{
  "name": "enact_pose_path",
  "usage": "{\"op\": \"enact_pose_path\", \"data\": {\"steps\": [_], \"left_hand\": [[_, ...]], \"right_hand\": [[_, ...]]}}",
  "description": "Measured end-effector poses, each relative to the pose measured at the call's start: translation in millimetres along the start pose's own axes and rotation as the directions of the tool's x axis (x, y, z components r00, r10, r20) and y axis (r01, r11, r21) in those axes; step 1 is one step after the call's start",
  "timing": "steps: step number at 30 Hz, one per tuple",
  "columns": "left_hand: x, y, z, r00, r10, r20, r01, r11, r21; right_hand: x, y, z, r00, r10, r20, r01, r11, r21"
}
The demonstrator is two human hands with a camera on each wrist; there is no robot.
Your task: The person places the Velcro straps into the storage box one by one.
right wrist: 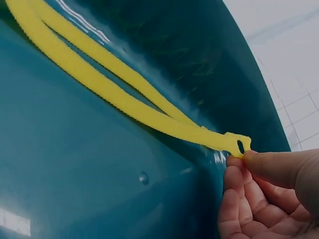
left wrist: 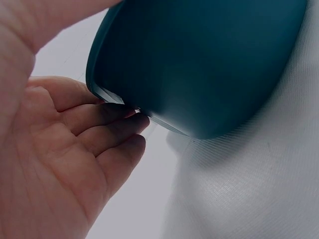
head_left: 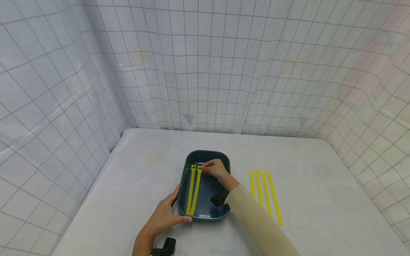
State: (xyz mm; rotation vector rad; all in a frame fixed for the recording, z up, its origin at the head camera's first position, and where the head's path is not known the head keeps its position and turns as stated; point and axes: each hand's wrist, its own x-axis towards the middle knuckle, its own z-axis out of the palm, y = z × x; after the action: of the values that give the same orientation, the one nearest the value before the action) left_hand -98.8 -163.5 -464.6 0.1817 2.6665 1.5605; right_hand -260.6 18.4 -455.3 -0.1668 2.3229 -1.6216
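A dark teal tray (head_left: 205, 199) sits on the white table, with two yellow hook-and-loop cable ties lengthwise in its left part. My right hand (head_left: 215, 168) reaches inside and pinches the slotted head of the right-hand cable tie (head_left: 196, 188) between thumb and fingertips. In the right wrist view this cable tie (right wrist: 169, 124) bends down to the tray floor, beside the other cable tie (right wrist: 114, 64). My left hand (head_left: 164, 215) holds the tray's near left corner, thumb at the front and fingers along the left side. The left wrist view shows its fingers (left wrist: 119, 129) against the rim.
Several more yellow cable ties (head_left: 267, 188) lie side by side on the table (head_left: 320, 185), right of the tray and partly behind my right sleeve (head_left: 256, 220). White gridded curtains (head_left: 205, 71) enclose the table at the back and sides.
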Motion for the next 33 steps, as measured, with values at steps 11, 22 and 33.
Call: {"op": "enact_pose_path", "data": {"steps": [11,22,33], "left_hand": [[-1.1,0.2,0.0,1.000,0.002,0.007,-0.002,1.000,0.015],[0.5,2.0,1.3,1.000,0.003,0.005,-0.003,1.000,0.006],[1.1,1.0,1.6,1.000,-0.026,-0.007,0.026,0.999,0.019]], "right_hand": [[4,3,1,1.000,-0.024,-0.009,0.024,1.000,-0.005],[3,4,-3,0.998,-0.050,-0.046,0.050,0.999,-0.016],[-31,-20,-27,0.956,-0.255,-0.143,0.282,0.934,0.219]]}}
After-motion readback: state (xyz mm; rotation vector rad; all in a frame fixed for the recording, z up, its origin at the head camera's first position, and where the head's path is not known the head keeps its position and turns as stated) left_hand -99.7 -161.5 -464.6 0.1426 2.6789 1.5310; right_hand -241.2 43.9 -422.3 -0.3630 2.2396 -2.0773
